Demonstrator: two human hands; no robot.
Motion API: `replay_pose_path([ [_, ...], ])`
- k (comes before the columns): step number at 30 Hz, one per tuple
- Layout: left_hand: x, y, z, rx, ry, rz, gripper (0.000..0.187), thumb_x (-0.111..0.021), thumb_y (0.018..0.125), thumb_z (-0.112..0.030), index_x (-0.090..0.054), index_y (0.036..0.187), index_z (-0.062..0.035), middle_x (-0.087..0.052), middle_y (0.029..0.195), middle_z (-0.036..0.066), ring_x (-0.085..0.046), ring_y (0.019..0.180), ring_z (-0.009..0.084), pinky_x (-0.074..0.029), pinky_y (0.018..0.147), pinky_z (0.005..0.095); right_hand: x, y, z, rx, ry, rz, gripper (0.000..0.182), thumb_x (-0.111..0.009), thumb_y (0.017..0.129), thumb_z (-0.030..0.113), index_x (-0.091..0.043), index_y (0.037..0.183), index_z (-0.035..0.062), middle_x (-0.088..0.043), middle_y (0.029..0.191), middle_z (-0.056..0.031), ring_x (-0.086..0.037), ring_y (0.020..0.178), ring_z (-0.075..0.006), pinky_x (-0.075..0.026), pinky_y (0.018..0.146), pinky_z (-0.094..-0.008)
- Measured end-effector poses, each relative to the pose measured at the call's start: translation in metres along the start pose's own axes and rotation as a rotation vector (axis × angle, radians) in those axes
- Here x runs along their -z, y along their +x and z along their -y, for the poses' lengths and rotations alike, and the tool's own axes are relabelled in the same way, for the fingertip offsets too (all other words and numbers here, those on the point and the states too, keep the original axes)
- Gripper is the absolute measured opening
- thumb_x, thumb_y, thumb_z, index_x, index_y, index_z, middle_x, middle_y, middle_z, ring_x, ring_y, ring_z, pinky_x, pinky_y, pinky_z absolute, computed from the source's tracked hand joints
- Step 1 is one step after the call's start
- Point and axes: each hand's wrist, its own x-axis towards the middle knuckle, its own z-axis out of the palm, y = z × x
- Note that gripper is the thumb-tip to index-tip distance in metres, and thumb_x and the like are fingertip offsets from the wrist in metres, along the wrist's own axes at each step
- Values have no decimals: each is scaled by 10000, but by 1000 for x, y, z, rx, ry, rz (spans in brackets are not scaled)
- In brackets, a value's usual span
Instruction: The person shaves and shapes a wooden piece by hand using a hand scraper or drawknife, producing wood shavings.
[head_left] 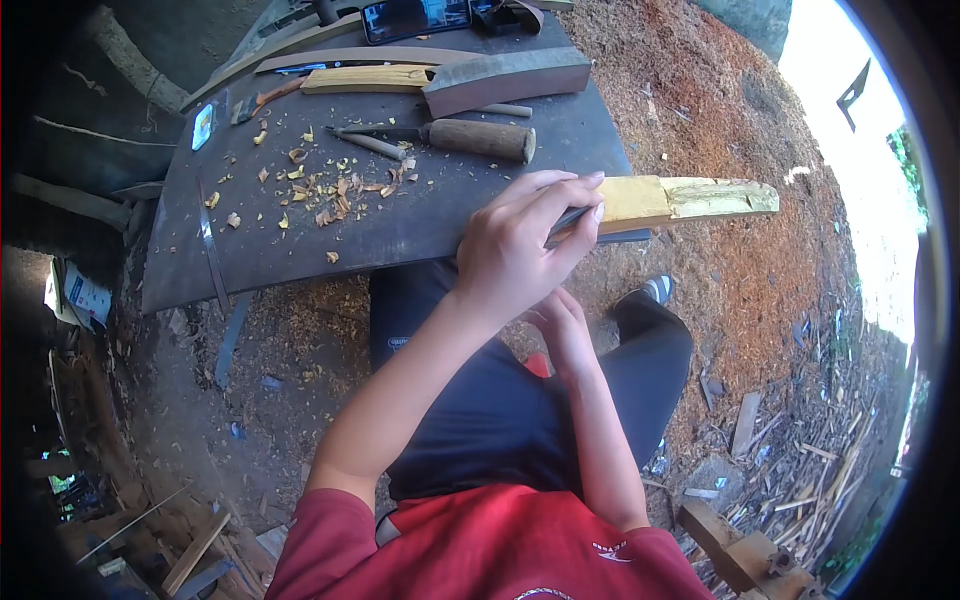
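My left hand (520,230) is closed at the table's right edge, its fingers wrapped round a dark, thin object beside a pale yellow wooden piece (640,200). The wood sticks out to the right past the table, with a rougher, carved far end. Lower down, my right hand (562,325) is near the near end of the wood, under my left hand; its fingers are partly hidden, and what they hold cannot be made out. Left of the wood, a tool with a thick wooden handle (480,140) lies on the dark table (400,225).
Yellow shavings (340,195) lie scattered on the table. Behind them are a grey block (510,80), another yellow wooden piece (365,79) and a phone (415,18). A metal blade (210,245) crosses the table's left front edge. Sawdust covers the ground (740,290) at right.
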Motion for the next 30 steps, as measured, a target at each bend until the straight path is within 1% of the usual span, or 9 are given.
replay_pose_path([
  [3, 0, 0, 0, 4, -11, -2, 112, -781, 905, -98, -760, 1012, -70, -796, 1143, 73, -766, 1053, 252, -613, 883, 363, -15, 8, 8, -112, 230, -12, 404, -423, 1088, 244, -619, 1334, -10, -702, 1220, -99, -647, 1141, -200, -487, 1003, -361],
  [6, 0, -1, 0, 2, -4, -5, 119, -784, 898, -94, -757, 1011, -66, -798, 1142, 71, -765, 1051, 253, -614, 880, 364, -9, 27, 3, -74, 508, 93, 470, -335, 1088, 294, -587, 1350, -4, -678, 1272, -113, -633, 1167, -234, -473, 1033, -411],
  [7, 0, -1, -1, -8, 7, -7, 121, -785, 895, -90, -755, 1010, -64, -798, 1141, 71, -764, 1050, 252, -615, 878, 364, -3, 36, 1, -97, 609, 132, 495, -293, 1093, 317, -565, 1363, 3, -647, 1348, -132, -630, 1211, -271, -466, 1074, -452],
  [10, -1, -1, -1, -33, 25, -15, 129, -787, 883, -73, -752, 1007, -59, -800, 1137, 71, -763, 1047, 248, -617, 871, 363, -2, 46, -1, -127, 591, 60, 511, -286, 1114, 354, -557, 1384, 15, -654, 1346, -136, -630, 1241, -271, -479, 1087, -464],
  [13, -1, -1, -1, -26, 36, -13, 130, -788, 874, -57, -751, 998, -53, -802, 1131, 72, -762, 1044, 245, -618, 868, 360, -1, 52, 0, -158, 512, 130, 549, -271, 1133, 413, -532, 1421, 26, -664, 1343, -145, -656, 1224, -272, -538, 1030, -450],
  [16, -2, -1, 0, -18, 30, -11, 123, -790, 869, -52, -754, 987, -49, -803, 1126, 76, -761, 1044, 244, -619, 866, 359, 10, 57, 5, -289, 578, 268, 576, -268, 1140, 455, -509, 1456, 37, -657, 1364, -148, -686, 1180, -270, -585, 958, -423],
  [20, -2, 1, -1, -20, 25, -11, 113, -791, 868, -52, -760, 976, -44, -803, 1120, 84, -761, 1042, 248, -619, 868, 359, 12, 63, 11, -297, 630, 339, 590, -288, 1139, 460, -487, 1483, 25, -629, 1406, -150, -686, 1194, -299, -588, 986, -457],
  [29, -1, 3, -1, -47, 11, -7, 117, -791, 871, -51, -761, 983, -40, -803, 1116, 90, -760, 1038, 250, -617, 873, 360, 20, 86, 9, 6, 867, 400, 464, -416, 1122, 270, -452, 1526, 44, -541, 1509, -150, -560, 1375, -291, -480, 1165, -489],
  [30, -2, 3, 0, -59, 23, -20, 114, -790, 871, -72, -751, 978, -63, -804, 1104, 74, -761, 1027, 240, -623, 838, 353, 17, 82, 14, 16, 791, 311, 465, -424, 1114, 256, -450, 1527, 43, -545, 1501, -148, -562, 1371, -293, -472, 1169, -497],
])
